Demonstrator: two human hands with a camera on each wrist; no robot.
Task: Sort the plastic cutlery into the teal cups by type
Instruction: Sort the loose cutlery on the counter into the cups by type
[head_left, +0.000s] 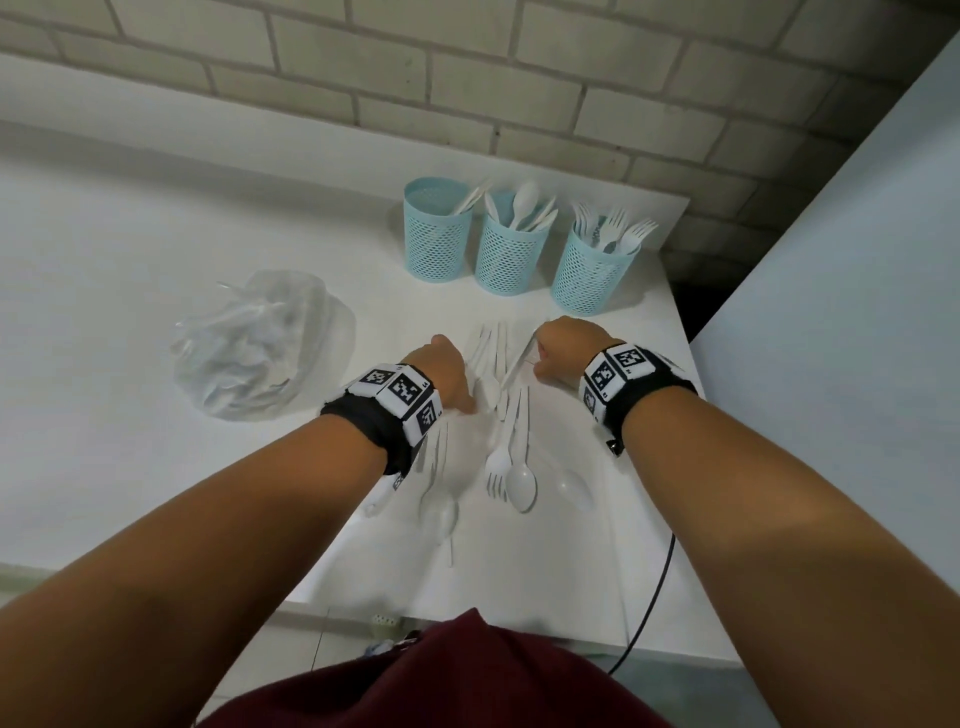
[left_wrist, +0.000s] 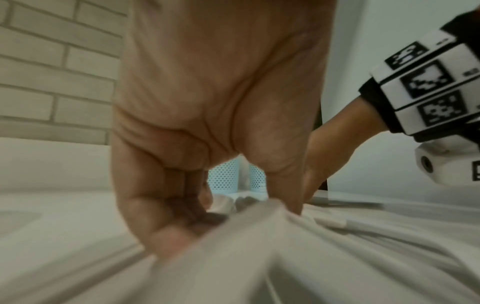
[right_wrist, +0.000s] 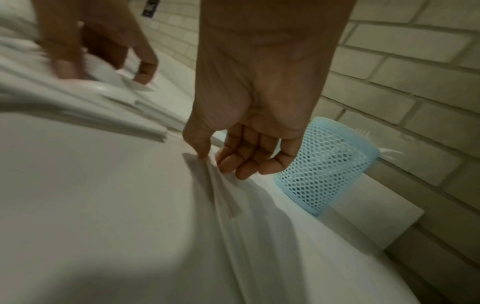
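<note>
Plastic cutlery (head_left: 506, 415), all thin glossy white stuff, is scattered in a loose pile on the white bench (head_left: 130, 312) right in front of the person: handles fanned out, a fork (head_left: 497, 470) and a couple of rounded spoon bowls (head_left: 521, 486) pointing back toward them.

Behind the pile are three teal cups, round with a mesh of little holes. The left cup (head_left: 437, 234) has a few flat handles poking out, the middle cup (head_left: 511, 249) holds spoons and the right cup (head_left: 595, 270) is packed with forks, tines up.

The left hand (head_left: 444, 376) is down on the pile's left side, fingers curled and pinching one blurry white piece, as the left wrist view shows (left_wrist: 207, 144). The right hand (head_left: 563, 351) is at the right side with fingers bent loosely; in the right wrist view (right_wrist: 249, 123) its thumb and fingertips (right_wrist: 227, 164) are touching a long flat white handle (right_wrist: 223, 195) on the bench, but it's not clear whether it's properly gripped.

Off to the left sits a crumpled clear plastic bag (head_left: 260, 343), shiny and wrinkly. A pale brick wall (head_left: 467, 78) runs behind the bench.
</note>
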